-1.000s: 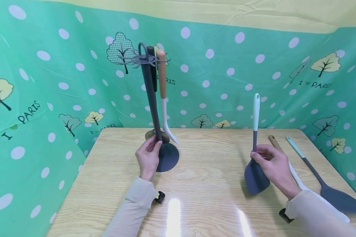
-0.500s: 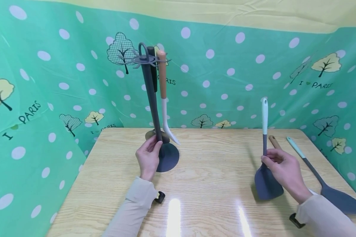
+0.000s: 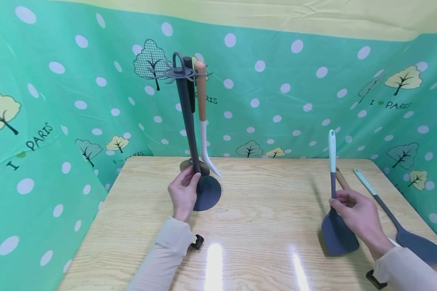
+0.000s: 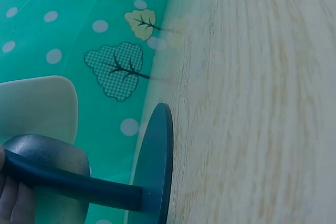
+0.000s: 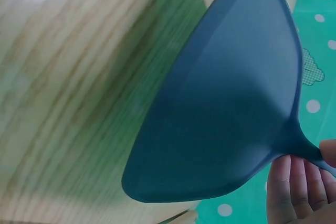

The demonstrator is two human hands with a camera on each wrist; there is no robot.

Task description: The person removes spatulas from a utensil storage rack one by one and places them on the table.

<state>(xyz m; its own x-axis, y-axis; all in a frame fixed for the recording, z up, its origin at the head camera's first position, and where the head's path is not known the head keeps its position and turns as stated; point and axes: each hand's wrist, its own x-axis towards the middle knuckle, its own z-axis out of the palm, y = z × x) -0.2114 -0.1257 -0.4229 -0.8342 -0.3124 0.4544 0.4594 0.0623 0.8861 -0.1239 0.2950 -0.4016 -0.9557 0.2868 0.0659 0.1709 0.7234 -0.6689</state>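
My left hand (image 3: 183, 196) grips the dark pole of a utensil stand (image 3: 189, 121) low down, just above its round base (image 4: 155, 166). From its hooks hang a white turner (image 3: 204, 141) with a brown handle and a black-handled utensil (image 3: 187, 89). A curved metal head (image 4: 58, 153) shows behind the pole in the left wrist view. On the right, my right hand (image 3: 362, 220) pinches a spatula (image 3: 338, 236) at its neck, mint handle upward and dark blade downward. Its broad blade (image 5: 226, 98) fills the right wrist view, above a shadow; contact with the table cannot be told.
A second mint-handled spatula (image 3: 418, 244) with a dark blade lies at the table's right side. Beside it lies a brown-handled utensil (image 3: 342, 180), mostly hidden behind my right hand and arm. Green dotted cloth (image 3: 269, 101) hangs behind the wooden table (image 3: 255, 218).
My right hand has moved right and nearer to me with the spatula, covering more of the brown-handled utensil. The left hand stays on the stand's pole.
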